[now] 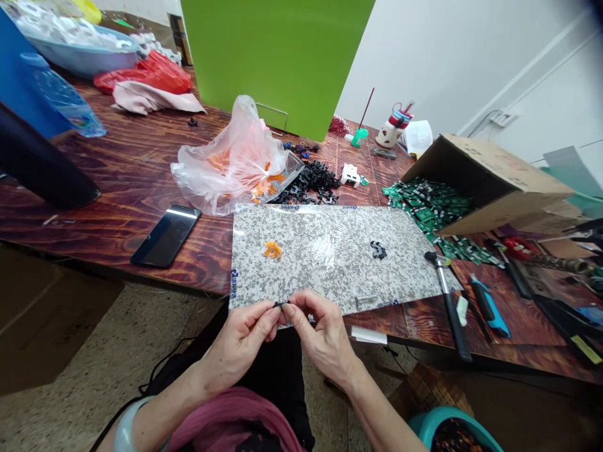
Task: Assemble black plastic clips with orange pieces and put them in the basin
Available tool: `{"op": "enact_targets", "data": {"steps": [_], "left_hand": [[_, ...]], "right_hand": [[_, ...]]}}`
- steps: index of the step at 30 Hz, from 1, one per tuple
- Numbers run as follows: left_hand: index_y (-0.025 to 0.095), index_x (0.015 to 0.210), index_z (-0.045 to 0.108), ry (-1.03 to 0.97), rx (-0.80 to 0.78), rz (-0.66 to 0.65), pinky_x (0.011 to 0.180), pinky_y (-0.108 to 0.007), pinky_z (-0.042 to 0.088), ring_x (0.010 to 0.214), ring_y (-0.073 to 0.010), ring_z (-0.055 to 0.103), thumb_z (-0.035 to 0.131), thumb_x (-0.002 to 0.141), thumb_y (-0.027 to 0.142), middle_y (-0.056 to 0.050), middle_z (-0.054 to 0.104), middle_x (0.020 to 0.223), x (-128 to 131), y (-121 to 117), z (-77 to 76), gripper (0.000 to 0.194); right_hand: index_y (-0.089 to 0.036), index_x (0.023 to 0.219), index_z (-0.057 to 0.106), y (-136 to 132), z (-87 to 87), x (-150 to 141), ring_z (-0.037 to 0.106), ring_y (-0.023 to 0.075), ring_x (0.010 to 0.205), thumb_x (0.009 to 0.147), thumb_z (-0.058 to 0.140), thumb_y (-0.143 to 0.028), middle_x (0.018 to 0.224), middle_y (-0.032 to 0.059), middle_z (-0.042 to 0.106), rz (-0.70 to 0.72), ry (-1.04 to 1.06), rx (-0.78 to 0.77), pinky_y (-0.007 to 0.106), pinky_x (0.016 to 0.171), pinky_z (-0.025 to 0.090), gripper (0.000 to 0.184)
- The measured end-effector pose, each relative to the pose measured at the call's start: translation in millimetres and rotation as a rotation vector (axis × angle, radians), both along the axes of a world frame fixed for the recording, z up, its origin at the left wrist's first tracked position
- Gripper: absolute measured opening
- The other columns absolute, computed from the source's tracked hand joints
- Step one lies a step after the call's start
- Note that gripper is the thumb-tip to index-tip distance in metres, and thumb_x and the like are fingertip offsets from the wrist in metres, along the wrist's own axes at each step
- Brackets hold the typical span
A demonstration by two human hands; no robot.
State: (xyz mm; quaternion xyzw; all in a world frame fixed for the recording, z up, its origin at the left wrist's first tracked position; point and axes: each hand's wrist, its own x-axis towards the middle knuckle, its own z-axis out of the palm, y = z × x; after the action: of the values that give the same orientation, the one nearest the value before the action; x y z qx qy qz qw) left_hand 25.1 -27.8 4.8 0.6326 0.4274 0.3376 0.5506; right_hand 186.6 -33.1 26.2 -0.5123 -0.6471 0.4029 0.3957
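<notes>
Both hands meet at the front edge of a speckled grey board (301, 276). Between their fingertips is a small black plastic part (281, 304), mostly hidden by the fingers. My left hand (245, 333) pinches it from one side with thumb and forefinger. My right hand (325, 329) pinches it from the other side, fingers curled. On the board lie a small heap of orange plastic parts (272, 250), a spread of thin shiny metal pins (330, 246) and a few black plastic parts (378, 250).
Behind the board are a black parts pile (313, 182) and a plastic bag (230, 163). A phone (166, 236) lies left. Green circuit boards (431, 204) spill from a cardboard box (490, 182) at right, near a hammer (447, 304) and a blue cutter (490, 307).
</notes>
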Motion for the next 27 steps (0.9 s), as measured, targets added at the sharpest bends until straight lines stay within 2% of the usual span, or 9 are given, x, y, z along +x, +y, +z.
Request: {"op": "enact_targets", "data": {"steps": [2, 6, 7, 9, 12, 15, 21, 24, 27], "left_hand": [[0.017, 0.069, 0.053, -0.006, -0.009, 0.041, 0.057, -0.023, 0.034, 0.057, -0.0112, 0.041, 0.040, 0.093, 0.033, 0.004, 0.043, 0.060, -1, 2, -0.6, 0.031], [0.016, 0.076, 0.057, -0.059, -0.139, 0.111, 0.052, -0.022, 0.033, 0.055, -0.0111, 0.039, 0.043, 0.090, 0.038, 0.005, 0.042, 0.059, -5, 11, -6.9, 0.030], [0.016, 0.077, 0.057, -0.080, -0.169, 0.131, 0.052, -0.022, 0.033, 0.055, -0.0110, 0.038, 0.044, 0.090, 0.040, 0.005, 0.041, 0.059, -6, 13, -8.5, 0.030], [0.017, 0.076, 0.055, -0.124, -0.207, 0.179, 0.052, -0.021, 0.033, 0.055, -0.0109, 0.039, 0.045, 0.088, 0.044, 0.005, 0.042, 0.060, -7, 17, -10.8, 0.032], [0.017, 0.074, 0.053, -0.183, -0.266, 0.231, 0.053, -0.021, 0.034, 0.055, -0.0109, 0.039, 0.045, 0.087, 0.049, 0.004, 0.042, 0.063, -8, 18, -11.6, 0.036], [0.017, 0.076, 0.053, -0.215, -0.299, 0.238, 0.053, -0.022, 0.035, 0.057, -0.0109, 0.039, 0.044, 0.087, 0.051, 0.003, 0.043, 0.065, -8, 17, -11.1, 0.037], [0.017, 0.079, 0.053, -0.142, -0.228, 0.189, 0.057, -0.021, 0.039, 0.062, -0.0113, 0.043, 0.044, 0.090, 0.047, 0.003, 0.045, 0.068, -9, 15, -12.0, 0.033], [0.018, 0.081, 0.052, -0.106, -0.208, 0.184, 0.058, -0.021, 0.040, 0.064, -0.0111, 0.044, 0.044, 0.090, 0.046, 0.003, 0.047, 0.071, -9, 15, -13.8, 0.030], [0.018, 0.086, 0.052, -0.094, -0.185, 0.210, 0.059, -0.022, 0.041, 0.066, -0.0121, 0.047, 0.044, 0.090, 0.047, 0.001, 0.050, 0.076, -9, 14, -16.0, 0.030]], "right_hand": [[-0.015, 0.071, 0.058, 6, 0.2, -2, 0.046, 0.0096, 0.059, 0.087, 0.052, -0.027, 0.064, -0.0012, 0.053, -0.011, -0.039, 0.034, 0.022, 0.057, 0.037, 0.021], [-0.016, 0.079, 0.064, 38, -6.9, 0, 0.050, 0.0096, 0.059, 0.088, 0.051, -0.033, 0.067, -0.0010, 0.059, 0.173, -0.069, -0.083, 0.020, 0.054, 0.038, 0.024], [-0.016, 0.082, 0.066, 49, -10.0, 1, 0.053, 0.0098, 0.060, 0.088, 0.052, -0.036, 0.070, -0.0006, 0.062, 0.181, -0.099, -0.086, 0.020, 0.055, 0.040, 0.025], [-0.017, 0.088, 0.066, 72, -17.4, 2, 0.057, 0.0107, 0.064, 0.086, 0.053, -0.041, 0.075, 0.0008, 0.066, 0.081, -0.197, -0.033, 0.020, 0.058, 0.042, 0.027], [-0.015, 0.086, 0.066, 100, -28.9, -1, 0.058, 0.0130, 0.062, 0.084, 0.056, -0.043, 0.069, 0.0028, 0.066, -0.106, -0.333, 0.042, 0.023, 0.060, 0.043, 0.030], [-0.015, 0.078, 0.065, 114, -36.7, -9, 0.057, 0.0152, 0.059, 0.080, 0.062, -0.041, 0.063, 0.0038, 0.064, -0.153, -0.388, 0.046, 0.026, 0.061, 0.042, 0.027], [-0.018, 0.070, 0.065, 116, -36.9, -14, 0.059, 0.0155, 0.066, 0.080, 0.064, -0.030, 0.070, 0.0043, 0.067, -0.151, -0.397, 0.066, 0.026, 0.066, 0.043, 0.016], [-0.018, 0.079, 0.065, 106, -28.2, -7, 0.061, 0.0136, 0.065, 0.085, 0.058, -0.033, 0.074, 0.0029, 0.068, -0.134, -0.334, 0.088, 0.024, 0.064, 0.046, 0.018], [-0.017, 0.086, 0.064, 82, -12.4, 0, 0.060, 0.0118, 0.059, 0.088, 0.053, -0.035, 0.074, 0.0018, 0.067, -0.117, -0.197, 0.118, 0.023, 0.058, 0.046, 0.021]]}}
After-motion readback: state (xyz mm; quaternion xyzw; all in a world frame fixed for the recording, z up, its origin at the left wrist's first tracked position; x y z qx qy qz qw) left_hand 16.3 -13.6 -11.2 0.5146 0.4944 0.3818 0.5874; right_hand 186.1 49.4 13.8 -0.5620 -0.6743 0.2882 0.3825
